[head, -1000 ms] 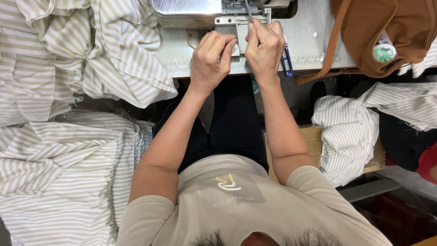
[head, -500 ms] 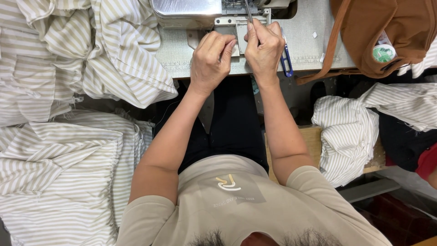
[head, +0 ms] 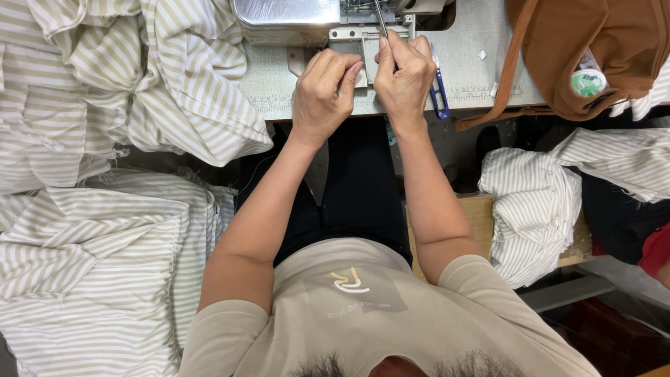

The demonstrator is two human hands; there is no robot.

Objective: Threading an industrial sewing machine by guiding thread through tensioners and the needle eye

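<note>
Pinched together at the sewing machine (head: 293,12): left hand (head: 322,87) and right hand (head: 403,75), each grip closed on a small grey piece (head: 359,59) by the needle, on the bench (head: 474,70). Mostly hidden, pale, probably light, limp cloth; best held at its edges. Striped fabric (head: 139,77) heaped left.

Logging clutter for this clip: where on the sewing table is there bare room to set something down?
Bare grey tabletop lies between the blue-handled snips and the brown fabric bag. Crowded: striped cream cloth on the other side, both hands by the needle.
</note>
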